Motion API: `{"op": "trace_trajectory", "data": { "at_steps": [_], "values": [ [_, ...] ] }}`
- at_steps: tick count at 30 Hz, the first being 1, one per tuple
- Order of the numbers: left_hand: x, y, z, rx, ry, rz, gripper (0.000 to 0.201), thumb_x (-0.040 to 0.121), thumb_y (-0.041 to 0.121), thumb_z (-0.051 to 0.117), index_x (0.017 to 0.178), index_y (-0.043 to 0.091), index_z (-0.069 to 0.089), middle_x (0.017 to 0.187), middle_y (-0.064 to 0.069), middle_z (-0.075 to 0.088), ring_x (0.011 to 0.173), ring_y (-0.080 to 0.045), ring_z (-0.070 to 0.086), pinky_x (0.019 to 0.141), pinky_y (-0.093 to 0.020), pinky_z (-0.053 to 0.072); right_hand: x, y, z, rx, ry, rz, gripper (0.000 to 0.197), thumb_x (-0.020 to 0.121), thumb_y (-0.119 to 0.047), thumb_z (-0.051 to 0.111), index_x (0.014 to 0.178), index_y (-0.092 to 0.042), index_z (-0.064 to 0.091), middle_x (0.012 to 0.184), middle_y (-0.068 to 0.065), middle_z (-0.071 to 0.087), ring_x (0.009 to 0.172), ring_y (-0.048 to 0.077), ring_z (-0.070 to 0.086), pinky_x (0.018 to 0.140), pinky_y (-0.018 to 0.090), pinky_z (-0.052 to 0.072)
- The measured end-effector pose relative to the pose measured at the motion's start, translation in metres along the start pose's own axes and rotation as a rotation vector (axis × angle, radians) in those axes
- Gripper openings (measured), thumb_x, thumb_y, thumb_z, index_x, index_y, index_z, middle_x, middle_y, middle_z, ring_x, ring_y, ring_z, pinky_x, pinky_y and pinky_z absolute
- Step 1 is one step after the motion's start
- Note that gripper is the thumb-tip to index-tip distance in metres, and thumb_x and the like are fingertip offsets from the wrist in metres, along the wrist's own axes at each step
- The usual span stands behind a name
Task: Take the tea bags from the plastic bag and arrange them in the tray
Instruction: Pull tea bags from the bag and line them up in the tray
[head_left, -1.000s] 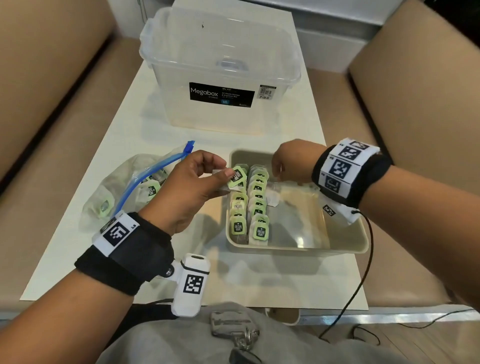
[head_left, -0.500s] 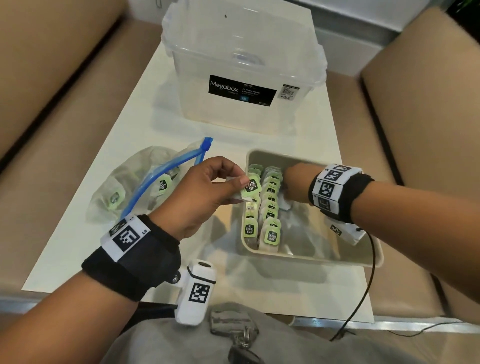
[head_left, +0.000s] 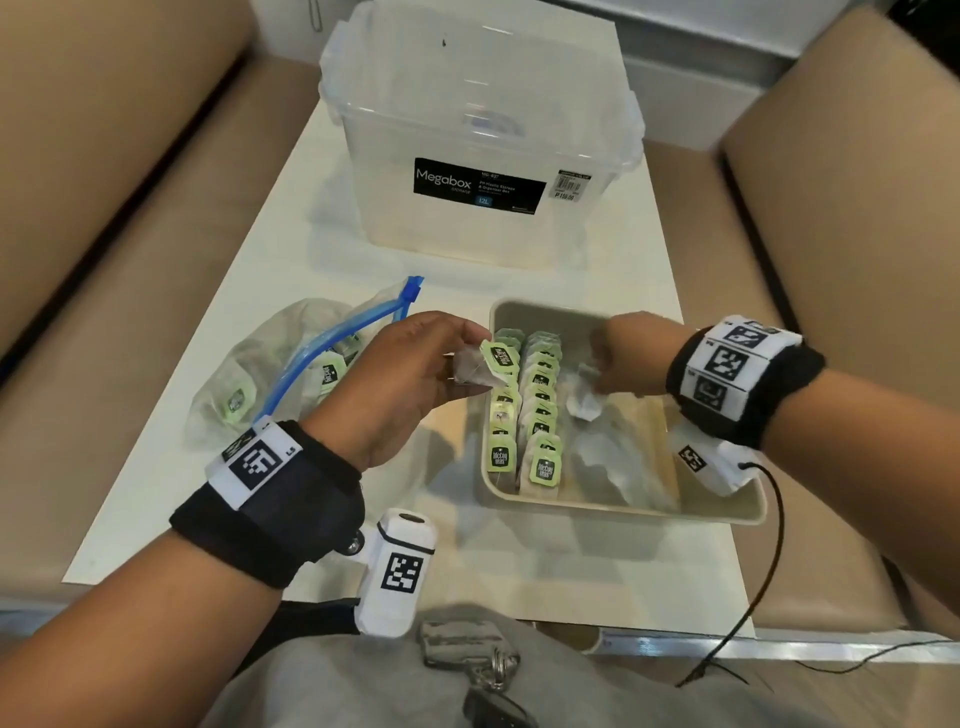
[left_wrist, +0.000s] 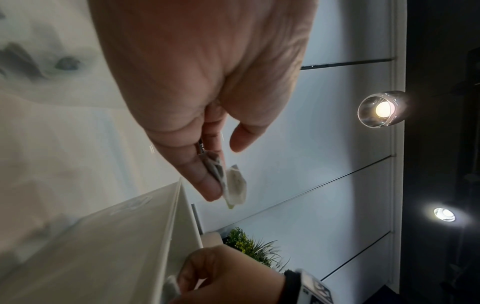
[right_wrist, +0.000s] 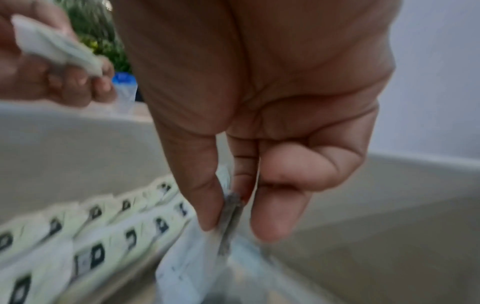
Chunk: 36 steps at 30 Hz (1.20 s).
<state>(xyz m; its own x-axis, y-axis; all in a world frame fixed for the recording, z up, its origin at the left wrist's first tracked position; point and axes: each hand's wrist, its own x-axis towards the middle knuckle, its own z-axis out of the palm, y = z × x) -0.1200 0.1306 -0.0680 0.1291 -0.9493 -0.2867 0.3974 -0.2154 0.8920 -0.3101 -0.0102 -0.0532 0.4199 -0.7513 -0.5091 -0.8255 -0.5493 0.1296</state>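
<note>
Tea bags with green paper tags stand in two neat rows along the left side of the shallow beige plastic tray. Left hand pinches another green-tagged tea bag just above the rows; right hand pinches a white tea bag low inside the tray. Placing is underway. Next, I'd judge, seat that one beside the rows. More wait in the clear blue-zipped plastic bag.

Head view: from above, facing forward and down over the table, taking in both forearms. Wrist views: each pressed close behind its own palm, the left tilted up toward a wall, the right down into the tray. Shared between the two: the opposite hand.
</note>
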Motion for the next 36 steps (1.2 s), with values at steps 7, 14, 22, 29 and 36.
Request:
{"op": "trace_trajectory", "data": {
  "at_steps": [7,14,22,29,36],
  "values": [
    [-0.005,0.002,0.012,0.082,0.0,0.064,0.018,0.088,-0.008,0.057,0.086,0.011,0.055,0.089,-0.009,0.06,0.065,-0.013,0.065,0.067,-0.023,0.055,-0.048,0.022,-0.02,0.957,0.163,-0.071,0.021,0.083,-0.013,0.071,0.093,0.0,0.058,0.075,0.019,0.071,0.055,0.016,0.068,0.055,0.027,0.056],
    [-0.003,0.006,0.022,-0.043,-0.014,0.026,0.026,0.093,-0.009,0.039,0.08,0.003,0.058,0.073,-0.006,0.067,0.065,-0.012,0.066,0.071,-0.023,0.057,-0.067,0.0,-0.027,1.386,0.25,-0.34,0.021,0.083,0.008,0.064,0.103,0.004,0.061,0.09,0.022,0.068,0.069,0.022,0.069,0.067,0.025,0.059],
    [-0.002,0.01,0.023,-0.185,0.039,-0.04,0.027,0.08,0.033,0.066,0.073,0.007,0.061,0.073,-0.006,0.057,0.069,-0.013,0.062,0.078,-0.024,0.058,-0.064,-0.026,-0.028,1.492,0.376,-0.46,0.019,0.077,0.017,0.065,0.087,0.001,0.061,0.091,0.023,0.066,0.082,0.027,0.071,0.085,0.039,0.057],
    [0.001,0.015,0.02,-0.281,0.035,-0.033,0.034,0.077,0.034,0.067,0.088,0.002,0.065,0.079,-0.008,0.065,0.07,-0.01,0.064,0.068,-0.019,0.056,-0.056,-0.04,-0.02,1.257,0.515,-0.466,0.012,0.078,0.0,0.073,0.083,-0.007,0.065,0.089,0.023,0.069,0.082,0.042,0.067,0.08,0.057,0.053],
    [0.004,0.012,0.02,-0.13,0.054,0.058,0.014,0.09,0.004,0.06,0.076,0.006,0.059,0.071,0.0,0.067,0.067,-0.007,0.064,0.067,-0.016,0.052,-0.051,-0.042,-0.013,0.906,0.614,-0.536,0.017,0.076,-0.007,0.076,0.091,-0.014,0.07,0.09,0.004,0.066,0.08,0.017,0.065,0.075,0.037,0.057]
  ]
}}
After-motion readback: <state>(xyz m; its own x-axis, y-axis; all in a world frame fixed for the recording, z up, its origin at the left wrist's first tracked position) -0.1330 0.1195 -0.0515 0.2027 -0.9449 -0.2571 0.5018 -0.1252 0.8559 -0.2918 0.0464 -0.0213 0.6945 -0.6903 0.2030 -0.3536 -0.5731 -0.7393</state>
